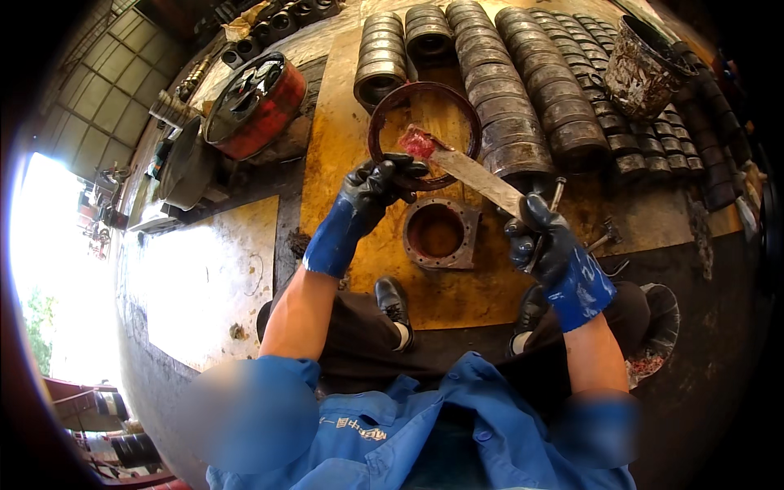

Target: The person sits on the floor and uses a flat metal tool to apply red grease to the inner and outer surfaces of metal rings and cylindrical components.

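My left hand, in a black and blue rubber glove, is closed on the near-left rim of a dark reddish-brown ring, which is raised above the floor sheet. My right hand, gloved alike, grips a flat pale spatula-like stick. The stick slants up and left, and its tip, loaded with red grease, lies over the ring's opening. Whether the tip touches the ring I cannot tell. Below the ring sits a flanged metal housing with a round bore and bolt holes.
Rows of stacked metal cylinders stand ahead and to the right, beside a smeared bucket. A red drum is at the left. Under the housing lies a yellowish sheet. A plastic bag rests by my right knee.
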Demonstrator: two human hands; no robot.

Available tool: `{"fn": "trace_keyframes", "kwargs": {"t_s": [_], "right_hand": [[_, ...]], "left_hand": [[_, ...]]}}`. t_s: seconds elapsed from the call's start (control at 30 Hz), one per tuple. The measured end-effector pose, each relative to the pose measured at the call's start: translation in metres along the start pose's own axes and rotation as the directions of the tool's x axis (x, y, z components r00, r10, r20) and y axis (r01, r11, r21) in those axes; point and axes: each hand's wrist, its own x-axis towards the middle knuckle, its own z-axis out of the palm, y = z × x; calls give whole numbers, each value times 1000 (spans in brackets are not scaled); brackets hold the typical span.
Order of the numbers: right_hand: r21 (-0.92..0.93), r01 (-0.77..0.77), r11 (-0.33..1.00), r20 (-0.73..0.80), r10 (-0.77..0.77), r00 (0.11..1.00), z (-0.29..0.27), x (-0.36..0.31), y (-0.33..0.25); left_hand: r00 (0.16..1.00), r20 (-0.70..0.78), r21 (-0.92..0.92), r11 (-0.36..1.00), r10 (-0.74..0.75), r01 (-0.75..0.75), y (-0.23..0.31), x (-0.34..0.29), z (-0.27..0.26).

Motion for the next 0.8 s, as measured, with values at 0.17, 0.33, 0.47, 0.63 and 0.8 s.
{"fn": "trace_keyframes", "kwargs": {"t_s": [0.17, 0.33, 0.47, 0.63, 0.8], "right_hand": [[87, -89, 992, 62, 84, 995, -4, 6, 4], [144, -83, 986, 118, 66, 991, -8, 5, 2], [226, 6, 974, 96, -28, 995, 0, -3, -5], [185, 118, 976, 102, -138, 985, 6, -14, -19], [340, 206, 918, 386, -336, 859, -42, -34, -67]], "left_hand": [[986, 153, -31, 997, -67, 72, -9, 0, 1], [991, 72, -79, 989, -116, 122, -12, -5, 15], [989, 25, -130, 980, -146, 148, -13, 1, 8], [976, -41, -228, 953, -214, 199, -25, 23, -20], [996, -15, 507, 859, 91, -71, -53, 64, -80]]}}
